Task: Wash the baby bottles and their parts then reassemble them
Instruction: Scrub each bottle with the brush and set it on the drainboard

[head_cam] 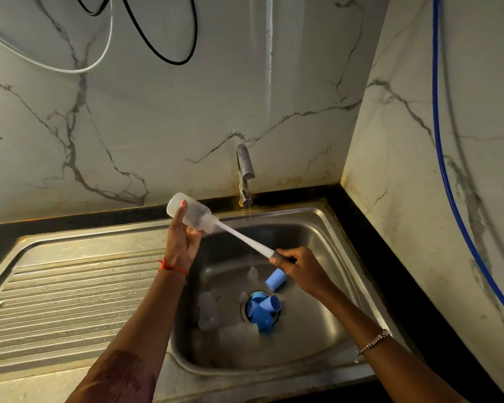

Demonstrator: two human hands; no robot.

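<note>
Gripping a bottle in the left hand, clasping the brush inside it with the right hand. In the sink at 6 o'clock: blue caps, clear bottles.

Noted on my feed: a red thread is tied round the left wrist, its ends loose. A thin silvery chain bracelet is on the right wrist, with a small piece dangling. A dark maroon patterned sleeve covers the left upper arm. The left hand has orange-pink polish on the thumbnail.

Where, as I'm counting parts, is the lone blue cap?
Head view: the lone blue cap lies in the sink, right of centre, near the right hand, beyond the drain's blue parts.
</note>
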